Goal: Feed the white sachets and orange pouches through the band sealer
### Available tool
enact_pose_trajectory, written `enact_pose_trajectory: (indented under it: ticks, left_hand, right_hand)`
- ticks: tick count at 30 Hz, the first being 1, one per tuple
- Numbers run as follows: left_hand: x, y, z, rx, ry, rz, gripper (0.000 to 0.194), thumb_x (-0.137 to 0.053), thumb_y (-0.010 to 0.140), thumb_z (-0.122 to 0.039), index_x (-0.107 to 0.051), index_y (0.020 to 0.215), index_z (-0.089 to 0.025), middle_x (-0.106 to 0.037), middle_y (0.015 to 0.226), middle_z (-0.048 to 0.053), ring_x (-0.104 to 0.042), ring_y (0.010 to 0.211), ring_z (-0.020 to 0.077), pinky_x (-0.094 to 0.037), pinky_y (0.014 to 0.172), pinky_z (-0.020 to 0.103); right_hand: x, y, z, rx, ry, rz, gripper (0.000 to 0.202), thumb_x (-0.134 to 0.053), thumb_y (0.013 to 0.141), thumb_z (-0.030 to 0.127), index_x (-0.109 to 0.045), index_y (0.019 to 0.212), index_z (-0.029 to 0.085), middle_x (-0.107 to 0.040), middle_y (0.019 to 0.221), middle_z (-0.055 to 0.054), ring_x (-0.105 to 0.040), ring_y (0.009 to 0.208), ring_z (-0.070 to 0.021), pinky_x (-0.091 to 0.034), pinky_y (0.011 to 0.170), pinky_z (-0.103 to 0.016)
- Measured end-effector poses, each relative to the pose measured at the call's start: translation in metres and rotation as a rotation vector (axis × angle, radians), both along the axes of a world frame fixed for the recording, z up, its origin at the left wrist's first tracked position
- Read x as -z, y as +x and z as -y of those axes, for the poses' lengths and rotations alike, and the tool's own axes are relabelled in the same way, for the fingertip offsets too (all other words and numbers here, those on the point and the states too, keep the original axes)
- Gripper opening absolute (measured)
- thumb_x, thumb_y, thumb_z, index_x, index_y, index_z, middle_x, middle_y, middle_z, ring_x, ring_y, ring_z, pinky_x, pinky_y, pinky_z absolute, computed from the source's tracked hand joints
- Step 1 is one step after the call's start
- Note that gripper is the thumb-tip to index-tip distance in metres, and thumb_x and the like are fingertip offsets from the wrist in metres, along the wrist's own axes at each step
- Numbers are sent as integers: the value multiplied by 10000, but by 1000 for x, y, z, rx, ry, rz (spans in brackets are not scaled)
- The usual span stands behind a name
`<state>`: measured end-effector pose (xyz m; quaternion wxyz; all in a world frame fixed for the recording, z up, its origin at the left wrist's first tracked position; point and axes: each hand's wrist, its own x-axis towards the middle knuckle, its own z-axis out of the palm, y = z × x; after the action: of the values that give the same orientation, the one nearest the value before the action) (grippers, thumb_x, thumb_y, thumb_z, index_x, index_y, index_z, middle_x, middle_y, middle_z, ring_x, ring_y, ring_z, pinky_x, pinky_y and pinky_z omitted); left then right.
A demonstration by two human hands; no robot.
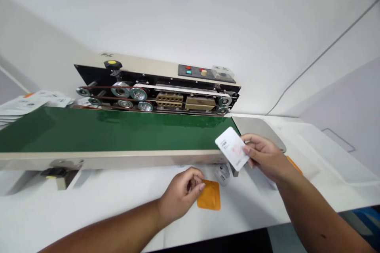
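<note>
My right hand (263, 155) pinches the right edge of a flat white sachet (231, 151) with small dark print, tilted above the right end of the green conveyor belt's front rail. Lower down, over the white table, my left hand (181, 194) has its thumb and fingers closed at the upper left edge of an orange sachet (210, 195). Whether that sachet also rests on the table I cannot tell. Just behind it is a clear round plastic piece (222, 174) with dark print. Beyond both hands stands a band sealing machine (157, 82) with pulleys and brass-coloured blocks.
The green belt (118, 130) runs along the machine's front. A pile of white sachets (32, 102) lies at the left. On the right are a metal plate (258, 130) and a translucent bin (329, 154), with an orange item (293, 164) beside my right wrist.
</note>
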<state>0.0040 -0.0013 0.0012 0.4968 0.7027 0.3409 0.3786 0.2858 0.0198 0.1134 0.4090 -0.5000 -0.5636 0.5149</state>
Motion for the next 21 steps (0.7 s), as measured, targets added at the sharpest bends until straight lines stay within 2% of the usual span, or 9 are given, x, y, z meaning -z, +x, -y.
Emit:
enact_pose_trajectory:
  ticks: [2,4,8,13,16,21]
  left_hand:
    - [1,0,1,9,11,-9,144,-553,953,-333,-584,973,-194,-618,797,20,-534,683,154,-418,621,256]
    - [2,0,1,19,15,-9,151,-547,958,-338,-583,973,-192,-615,783,16,-530,678,150,-419,625,254]
    - [2,1,1,32,34,-8,163,-545,960,-344,-587,947,-187,-613,770,13,-529,677,145,-415,621,247]
    - [-1,1,1,18,81,-17,139,-535,954,-298,-604,922,-182,-630,773,18,-553,686,148,-423,622,245]
    - [-1,2,2,8,100,-14,116,-541,943,-269,-610,911,-181,-639,765,14,-550,668,143,-419,614,241]
    - [1,2,1,5,112,-26,113,-536,934,-253,-607,886,-180,-623,743,6,-533,652,137,-407,605,233]
  right_hand:
    - [-12,0,-6,123,30,-90,357,-759,832,472,-634,1023,198,-545,501,53,-465,425,-100,-351,426,-207]
    - [-21,3,-15,244,84,-131,368,-782,811,427,-645,1057,191,-574,528,38,-475,441,-98,-345,417,-199]
    - [-27,15,-49,428,153,-189,380,-788,766,264,-646,1109,185,-656,629,-2,-566,519,-112,-442,466,-200]
    - [-17,15,-85,439,68,-240,240,-708,772,140,-650,1005,144,-679,650,-44,-621,534,-122,-529,494,-203]
    - [-14,3,-92,439,27,-251,256,-710,778,118,-623,1016,157,-693,655,-45,-635,525,-130,-553,489,-210]
    - [-15,-13,-95,322,-27,-239,215,-666,817,93,-647,1028,129,-710,668,-61,-630,524,-106,-559,512,-182]
